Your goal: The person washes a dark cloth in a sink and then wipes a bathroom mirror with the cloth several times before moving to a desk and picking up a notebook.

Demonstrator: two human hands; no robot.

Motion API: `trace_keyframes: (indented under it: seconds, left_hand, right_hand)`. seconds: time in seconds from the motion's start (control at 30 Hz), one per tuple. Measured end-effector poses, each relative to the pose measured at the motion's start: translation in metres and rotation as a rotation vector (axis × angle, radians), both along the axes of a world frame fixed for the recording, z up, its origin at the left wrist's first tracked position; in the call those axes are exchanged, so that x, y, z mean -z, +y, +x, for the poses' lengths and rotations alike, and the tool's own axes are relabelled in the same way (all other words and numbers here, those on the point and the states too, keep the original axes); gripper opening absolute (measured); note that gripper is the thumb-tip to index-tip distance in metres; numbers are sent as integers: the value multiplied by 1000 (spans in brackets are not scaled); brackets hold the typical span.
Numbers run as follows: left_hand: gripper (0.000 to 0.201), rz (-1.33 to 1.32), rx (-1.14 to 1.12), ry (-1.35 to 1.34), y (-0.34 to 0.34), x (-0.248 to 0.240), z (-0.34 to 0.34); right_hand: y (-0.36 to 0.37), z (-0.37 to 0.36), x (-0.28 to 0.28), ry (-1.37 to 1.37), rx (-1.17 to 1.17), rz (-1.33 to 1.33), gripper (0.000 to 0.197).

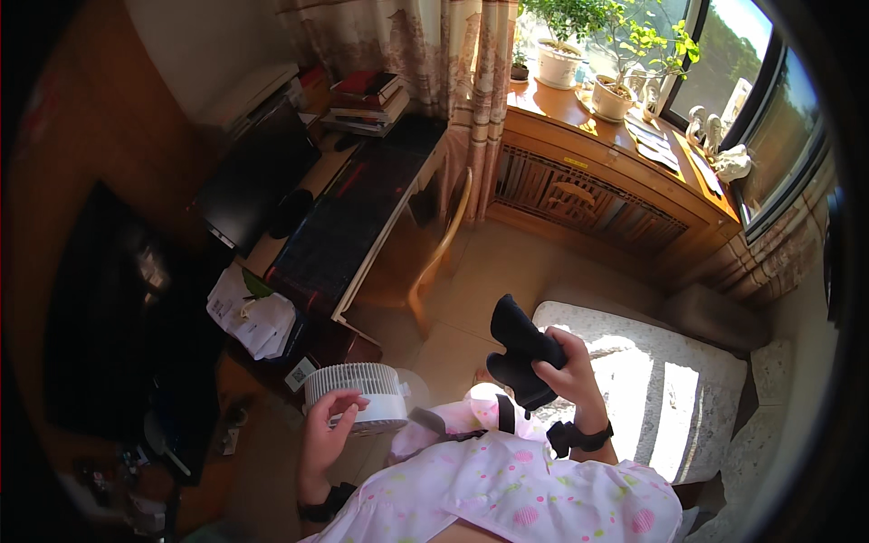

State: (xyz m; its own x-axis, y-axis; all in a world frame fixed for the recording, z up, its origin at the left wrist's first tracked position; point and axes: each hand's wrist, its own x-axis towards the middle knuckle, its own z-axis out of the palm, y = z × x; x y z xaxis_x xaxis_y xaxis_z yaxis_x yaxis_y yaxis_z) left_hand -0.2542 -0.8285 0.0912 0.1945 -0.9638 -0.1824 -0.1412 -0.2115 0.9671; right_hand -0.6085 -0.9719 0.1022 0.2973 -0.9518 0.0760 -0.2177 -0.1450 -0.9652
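My right hand (570, 369) is closed round a dark, soft-looking black item (523, 348) with two lobes, held up in front of me; its exact kind I cannot make out. To the left stands a small white fan (385, 409) with a ribbed grille. Over its near side is my left hand (333, 423), fingers apart and slightly bent, holding nothing. Whether the fingertips touch the fan I cannot tell. Each wrist wears a black band. A pink-patterned white garment (534, 480) covers my body.
A desk (339, 231) with a monitor (258, 176), stacked books (367, 100) and papers (249, 312) stands left. A wooden chair (434, 258) is tucked beside it. Sunlight falls on a pale cushioned seat (625, 389) at right. Potted plants (557, 63) line the windowsill.
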Motion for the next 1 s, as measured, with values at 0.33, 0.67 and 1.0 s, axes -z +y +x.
trace_keyframes:
  seconds: [0.33, 0.67, 1.0]
  left_hand:
    - [74, -299, 504, -369, -181, -38, -147]
    - [23, -83, 623, -188, -273, -40, -125]
    - [27, -258, -214, -215, -357, -20, 12]
  right_hand:
    - [-99, -49, -32, -66, -715, 143, 21]
    - [-186, -40, -2, 38, -624, 148, 33]
    - [-340, -14, 1, 95, -309, 155, 29]
